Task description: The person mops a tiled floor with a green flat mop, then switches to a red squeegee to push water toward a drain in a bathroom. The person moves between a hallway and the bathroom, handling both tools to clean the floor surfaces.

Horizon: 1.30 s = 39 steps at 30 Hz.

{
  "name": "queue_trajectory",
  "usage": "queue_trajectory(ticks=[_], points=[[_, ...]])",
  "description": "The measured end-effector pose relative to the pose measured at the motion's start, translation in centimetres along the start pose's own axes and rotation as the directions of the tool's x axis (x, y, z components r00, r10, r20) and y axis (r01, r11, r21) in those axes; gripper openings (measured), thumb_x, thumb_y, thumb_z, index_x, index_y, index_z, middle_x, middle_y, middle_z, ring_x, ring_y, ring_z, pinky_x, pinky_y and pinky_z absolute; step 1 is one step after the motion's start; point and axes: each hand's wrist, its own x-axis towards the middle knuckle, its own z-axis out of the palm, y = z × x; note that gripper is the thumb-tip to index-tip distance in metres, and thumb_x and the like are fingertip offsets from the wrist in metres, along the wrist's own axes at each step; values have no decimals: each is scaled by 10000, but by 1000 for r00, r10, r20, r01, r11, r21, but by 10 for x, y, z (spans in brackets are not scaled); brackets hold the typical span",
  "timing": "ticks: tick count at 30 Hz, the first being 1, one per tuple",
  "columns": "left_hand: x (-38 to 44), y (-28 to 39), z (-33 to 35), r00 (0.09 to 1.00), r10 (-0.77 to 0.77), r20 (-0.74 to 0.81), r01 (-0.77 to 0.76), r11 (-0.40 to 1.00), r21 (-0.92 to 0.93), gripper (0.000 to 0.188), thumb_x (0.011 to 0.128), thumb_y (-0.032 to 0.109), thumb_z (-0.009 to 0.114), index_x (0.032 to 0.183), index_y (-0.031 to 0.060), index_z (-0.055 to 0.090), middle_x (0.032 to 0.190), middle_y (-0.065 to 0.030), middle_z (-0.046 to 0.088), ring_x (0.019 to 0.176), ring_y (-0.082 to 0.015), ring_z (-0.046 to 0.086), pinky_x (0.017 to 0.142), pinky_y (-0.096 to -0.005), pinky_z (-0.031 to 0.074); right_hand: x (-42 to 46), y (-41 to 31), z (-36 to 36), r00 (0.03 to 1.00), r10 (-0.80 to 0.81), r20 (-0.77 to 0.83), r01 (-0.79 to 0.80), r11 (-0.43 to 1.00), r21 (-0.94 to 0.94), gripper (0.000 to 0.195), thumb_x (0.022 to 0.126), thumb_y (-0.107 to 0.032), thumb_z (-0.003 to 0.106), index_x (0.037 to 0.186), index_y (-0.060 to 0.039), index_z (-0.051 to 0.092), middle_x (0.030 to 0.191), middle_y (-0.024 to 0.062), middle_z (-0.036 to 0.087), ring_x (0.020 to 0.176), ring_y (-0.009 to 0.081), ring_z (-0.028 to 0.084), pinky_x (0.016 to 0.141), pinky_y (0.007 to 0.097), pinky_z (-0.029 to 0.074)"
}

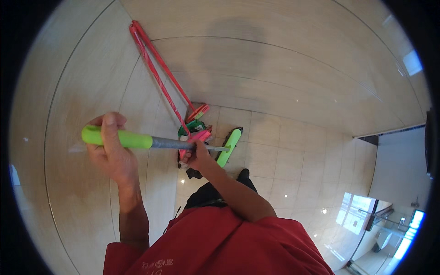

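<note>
A push broom with a lime-green grip (pixel 139 138), a grey metal pole (pixel 170 143) and a green head (pixel 230 147) slants down in front of me. My left hand (pixel 111 147) is wrapped around the green grip. Lower down, my right hand (pixel 197 156) holds the pole. Dark bristles edge the broom head, which is low by the tiled floor. Beside my right hand are a pink broom or brush head (pixel 202 135) and a green dustpan-like container (pixel 196 126), partly covered.
Two red-handled tools lean in the wall corner: a red pole (pixel 165 68) with a brush head (pixel 198 112), and a wrapped red pole (pixel 156 74). Glossy tiled walls (pixel 79 86) stand left and ahead. My dark shoe (pixel 244 173) rests on the floor tiles (pixel 264 154).
</note>
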Motion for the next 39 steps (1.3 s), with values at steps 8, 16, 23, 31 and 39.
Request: queue_trajectory(ticks=[8, 16, 23, 31, 39], points=[[20, 6, 59, 969, 29, 245, 17, 983, -185, 165, 861, 72, 561, 770, 47, 426, 669, -53, 480, 596, -101, 407, 540, -252, 345, -17, -48, 10, 990, 71, 124, -68, 997, -33, 249, 800, -280, 515, 639, -115, 420, 524, 21, 376, 439, 146, 382, 467, 305, 328], [20, 15, 109, 935, 52, 351, 31, 974, -225, 198, 827, 50, 547, 736, 93, 376, 616, -11, 401, 565, -107, 347, 525, -269, 306, -28, -93, 6, 960, 265, 91, -259, 963, -72, 288, 804, -306, 520, 616, -115, 416, 509, 43, 378, 430, 179, 376, 458, 337, 292], [13, 36, 121, 953, -17, 302, 59, 989, -132, 201, 849, 52, 526, 734, 100, 369, 595, -9, 380, 563, -114, 339, 528, -280, 293, -25, -100, 7, 913, 404, 64, -396, 912, -105, 278, 803, -295, 528, 615, -111, 437, 503, 63, 409, 422, 186, 388, 446, 336, 303], [22, 38, 96, 992, -78, 95, 84, 994, -64, 130, 857, 58, 535, 788, 68, 425, 667, -32, 435, 601, -121, 382, 564, -285, 353, -12, -91, 24, 886, 461, 41, -436, 861, -260, 261, 788, -323, 557, 631, -122, 502, 521, 36, 462, 434, 158, 406, 463, 309, 316], [42, 9, 95, 976, -61, -208, 67, 997, 25, 125, 866, 115, 559, 916, 22, 490, 711, -58, 516, 620, -134, 481, 560, -270, 398, -12, -87, 59, 949, 212, -232, -301, 826, -476, 252, 783, -380, 591, 729, -147, 512, 521, 31, 470, 411, 148, 410, 428, 301, 340]])
